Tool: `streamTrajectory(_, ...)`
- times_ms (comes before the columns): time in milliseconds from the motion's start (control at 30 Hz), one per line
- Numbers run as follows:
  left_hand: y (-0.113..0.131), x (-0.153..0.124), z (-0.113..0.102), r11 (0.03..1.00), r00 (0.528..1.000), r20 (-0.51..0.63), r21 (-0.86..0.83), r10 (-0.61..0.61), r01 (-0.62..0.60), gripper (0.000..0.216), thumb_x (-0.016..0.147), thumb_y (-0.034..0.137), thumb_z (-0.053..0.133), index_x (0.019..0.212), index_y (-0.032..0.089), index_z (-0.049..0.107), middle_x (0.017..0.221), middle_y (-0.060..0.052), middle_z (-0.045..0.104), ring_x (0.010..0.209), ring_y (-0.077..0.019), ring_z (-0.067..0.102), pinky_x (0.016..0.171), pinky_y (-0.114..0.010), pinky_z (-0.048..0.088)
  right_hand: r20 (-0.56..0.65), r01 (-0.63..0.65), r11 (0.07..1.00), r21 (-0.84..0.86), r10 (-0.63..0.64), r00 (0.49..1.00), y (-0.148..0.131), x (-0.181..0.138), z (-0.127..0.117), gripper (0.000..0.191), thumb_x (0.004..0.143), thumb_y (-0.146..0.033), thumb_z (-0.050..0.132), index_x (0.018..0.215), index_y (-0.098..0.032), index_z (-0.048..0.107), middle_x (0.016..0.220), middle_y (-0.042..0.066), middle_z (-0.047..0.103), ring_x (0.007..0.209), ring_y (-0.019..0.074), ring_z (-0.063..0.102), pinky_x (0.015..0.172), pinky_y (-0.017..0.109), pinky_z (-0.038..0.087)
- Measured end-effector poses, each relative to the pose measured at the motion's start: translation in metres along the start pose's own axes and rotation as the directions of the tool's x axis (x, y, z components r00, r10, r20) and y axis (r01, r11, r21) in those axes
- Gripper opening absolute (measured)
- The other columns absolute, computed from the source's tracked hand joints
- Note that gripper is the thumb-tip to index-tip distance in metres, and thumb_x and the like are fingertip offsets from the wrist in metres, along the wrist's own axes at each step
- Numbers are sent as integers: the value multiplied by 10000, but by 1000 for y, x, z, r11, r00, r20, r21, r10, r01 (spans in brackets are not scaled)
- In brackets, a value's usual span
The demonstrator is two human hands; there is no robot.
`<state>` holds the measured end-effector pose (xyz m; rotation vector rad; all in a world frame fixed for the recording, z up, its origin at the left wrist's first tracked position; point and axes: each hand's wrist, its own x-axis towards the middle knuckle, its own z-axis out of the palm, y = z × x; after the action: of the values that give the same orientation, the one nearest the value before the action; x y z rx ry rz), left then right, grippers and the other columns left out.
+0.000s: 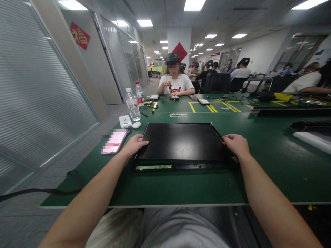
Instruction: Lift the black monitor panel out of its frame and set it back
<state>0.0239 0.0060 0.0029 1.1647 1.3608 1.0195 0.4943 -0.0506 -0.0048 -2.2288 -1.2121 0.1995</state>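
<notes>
A flat black panel (pixel 181 141), like a monitor or laptop casing, lies face down on the green table (pixel 181 189) in front of me. Along its near edge an open strip shows a green circuit board (pixel 153 167). My left hand (pixel 134 144) grips the panel's left edge with curled fingers. My right hand (pixel 236 144) holds the right edge the same way.
A phone (pixel 113 142) with a lit screen lies left of the panel, near a white power bank (pixel 125 121) and two water bottles (pixel 132 104). A person (pixel 176 82) sits across the table working. Dark trays (pixel 310 125) lie at the right. Other people sit further back.
</notes>
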Motion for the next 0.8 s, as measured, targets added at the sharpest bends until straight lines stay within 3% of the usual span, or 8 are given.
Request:
streamTrajectory(567, 0, -1, 0, 1000, 1000, -3, 22, 6, -6, 485, 679, 130, 895, 1079, 172, 623, 825, -45, 787, 725, -240, 779, 681, -325, 609, 4, 23, 1000, 13, -23, 1000, 5, 4, 6, 291, 813, -335, 613, 955, -237, 847, 864, 81, 794, 755, 242, 726, 794, 366, 569)
streamTrajectory(800, 5, -6, 2, 1000, 1000, -17, 0, 8, -8, 379, 754, 145, 851, 1057, 202, 631, 780, -12, 772, 744, -225, 784, 680, -304, 619, 8, 24, 999, 44, -24, 1000, 5, 4, 6, 275, 811, -315, 619, 943, -223, 842, 871, 80, 802, 727, 228, 723, 785, 351, 566)
